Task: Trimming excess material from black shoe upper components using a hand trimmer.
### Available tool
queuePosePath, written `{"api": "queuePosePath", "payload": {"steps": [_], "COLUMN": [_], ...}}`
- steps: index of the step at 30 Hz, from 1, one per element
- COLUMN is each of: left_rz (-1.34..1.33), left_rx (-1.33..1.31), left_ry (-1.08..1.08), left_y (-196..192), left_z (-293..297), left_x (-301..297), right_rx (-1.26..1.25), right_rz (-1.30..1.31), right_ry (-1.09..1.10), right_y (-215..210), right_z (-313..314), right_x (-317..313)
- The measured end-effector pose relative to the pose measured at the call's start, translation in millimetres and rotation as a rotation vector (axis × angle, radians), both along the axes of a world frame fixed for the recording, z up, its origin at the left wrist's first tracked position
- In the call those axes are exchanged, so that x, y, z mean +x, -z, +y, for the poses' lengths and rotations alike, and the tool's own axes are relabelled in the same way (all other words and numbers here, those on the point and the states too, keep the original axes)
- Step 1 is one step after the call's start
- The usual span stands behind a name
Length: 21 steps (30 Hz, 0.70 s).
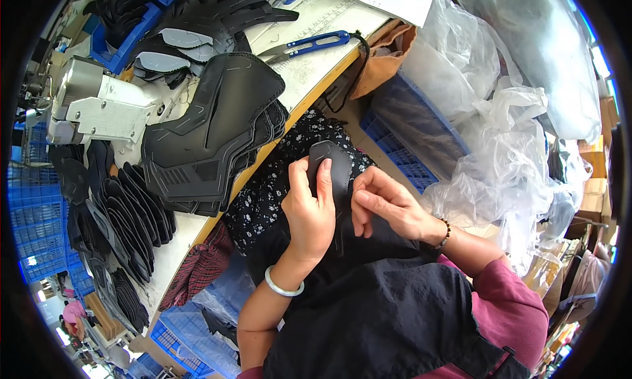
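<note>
My left hand (309,216) pinches a small black leather-like piece (334,171) with a rounded top, its thumb lying along the face. The piece is upright above my lap, and pale stitch marks show near its edge. Just to its right is my right hand (390,202), with fingers curled and thumb pressed to the forefinger. Whatever those fingers hold, if anything, is too small to tell. Up and left on the table, a stack of black shoe-upper panels (224,109) overhangs the yellow edge. Blue-handled thread snips (309,46) rest behind that stack.
A white sewing machine (108,112) stands at the left of the table (315,70). Rows of black cut pieces (128,208) lie before it; more fill a blue bin (108,47). At right are a blue crate (415,122) and clear plastic bags (500,162).
</note>
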<state>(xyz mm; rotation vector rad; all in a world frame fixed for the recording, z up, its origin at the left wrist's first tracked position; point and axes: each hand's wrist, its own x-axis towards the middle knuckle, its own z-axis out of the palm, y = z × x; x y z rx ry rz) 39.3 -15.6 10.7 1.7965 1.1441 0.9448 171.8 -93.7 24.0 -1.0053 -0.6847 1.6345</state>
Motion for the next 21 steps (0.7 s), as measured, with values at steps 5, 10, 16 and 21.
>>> {"api": "queuePosePath", "payload": {"steps": [5,10,16,21], "left_rz": [0.066,0.084,-0.099,-0.259], "left_rx": [0.014,-0.032,-0.091,-0.189], "left_ry": [0.025,0.023,0.031,0.025], "left_y": [13,19,20,9], "left_z": [6,14,9,4], "left_x": [-3,-18,-14,-12], "right_rx": [0.347,0.688,0.222,0.152], "right_rz": [-0.474,-0.507,-0.958,-0.708], "right_ry": [-0.254,-0.429,0.029,0.203], "right_y": [-21,-37,34,28], "right_z": [-3,-6,4,18], "right_x": [5,20,32,10]}}
